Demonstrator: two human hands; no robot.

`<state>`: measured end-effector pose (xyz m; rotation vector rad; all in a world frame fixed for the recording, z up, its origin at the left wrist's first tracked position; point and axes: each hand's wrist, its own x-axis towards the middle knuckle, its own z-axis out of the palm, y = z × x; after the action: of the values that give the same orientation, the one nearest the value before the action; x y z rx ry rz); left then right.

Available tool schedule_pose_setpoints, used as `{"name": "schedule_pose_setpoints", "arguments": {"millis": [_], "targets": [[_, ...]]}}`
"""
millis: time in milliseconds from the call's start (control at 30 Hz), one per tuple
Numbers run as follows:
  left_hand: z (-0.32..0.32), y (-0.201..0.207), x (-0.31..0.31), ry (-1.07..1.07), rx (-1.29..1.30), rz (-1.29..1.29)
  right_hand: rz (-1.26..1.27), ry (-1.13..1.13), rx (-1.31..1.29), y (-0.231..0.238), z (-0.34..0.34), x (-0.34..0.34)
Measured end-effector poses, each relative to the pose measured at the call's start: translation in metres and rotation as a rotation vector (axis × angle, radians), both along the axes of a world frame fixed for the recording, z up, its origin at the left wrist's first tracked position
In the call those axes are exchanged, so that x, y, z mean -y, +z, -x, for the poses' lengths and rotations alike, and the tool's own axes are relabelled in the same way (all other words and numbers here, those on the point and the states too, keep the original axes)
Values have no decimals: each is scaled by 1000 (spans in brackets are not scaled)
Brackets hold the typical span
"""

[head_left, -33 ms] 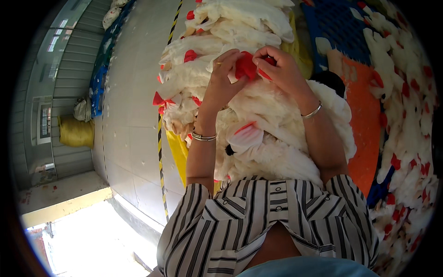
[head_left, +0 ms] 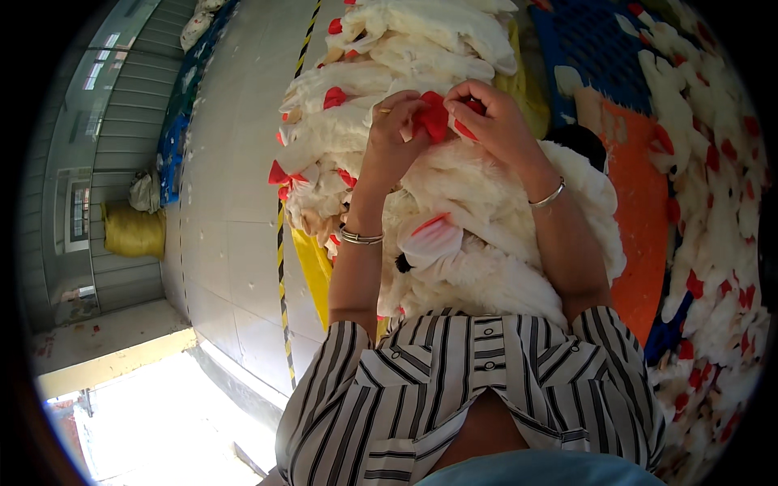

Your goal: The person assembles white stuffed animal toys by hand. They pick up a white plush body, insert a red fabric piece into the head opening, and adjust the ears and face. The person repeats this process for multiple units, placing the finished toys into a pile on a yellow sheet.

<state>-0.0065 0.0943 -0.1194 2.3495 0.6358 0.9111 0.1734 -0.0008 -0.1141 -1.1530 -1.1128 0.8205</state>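
Note:
A piece of red cloth point(head_left: 432, 118) lies between my hands, above a heap of white plush skins. Its left side is pinched by my left hand point(head_left: 397, 128), the fingers bent toward the thumb. On the other side my right hand point(head_left: 489, 118) has thumb and fingertips closed on red cloth too; whether this is the same piece I cannot tell. Below them, white plush fabric point(head_left: 478, 190) spreads over my lap. Closer to me lies a pale pink-white flap point(head_left: 431, 240) with a red streak, beside a small black tuft point(head_left: 403, 263).
More plush skins with red bits point(head_left: 429, 32) are piled ahead. To the right are a blue plastic pallet point(head_left: 587, 49), an orange sheet point(head_left: 636, 219) and another spread of white-and-red plush pieces point(head_left: 705, 243). A yellow sack point(head_left: 134, 231) stands far left, past the grey floor point(head_left: 235, 162).
My left hand's fingers have curled in a little more over the red cloth, and its wrist has shifted very slightly. My right hand looks the same.

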Motion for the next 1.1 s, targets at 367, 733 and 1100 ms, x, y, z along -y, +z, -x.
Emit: {"name": "schedule_pose_setpoints", "arguments": {"millis": [367, 733, 1100], "targets": [[-1, 9, 5, 137, 406, 512, 94, 20, 210, 3, 4, 3], [-9, 12, 17, 158, 437, 523, -102, -67, 339, -6, 17, -2], [-15, 12, 28, 204, 426, 539, -237, -104, 367, -2, 21, 0]]}}
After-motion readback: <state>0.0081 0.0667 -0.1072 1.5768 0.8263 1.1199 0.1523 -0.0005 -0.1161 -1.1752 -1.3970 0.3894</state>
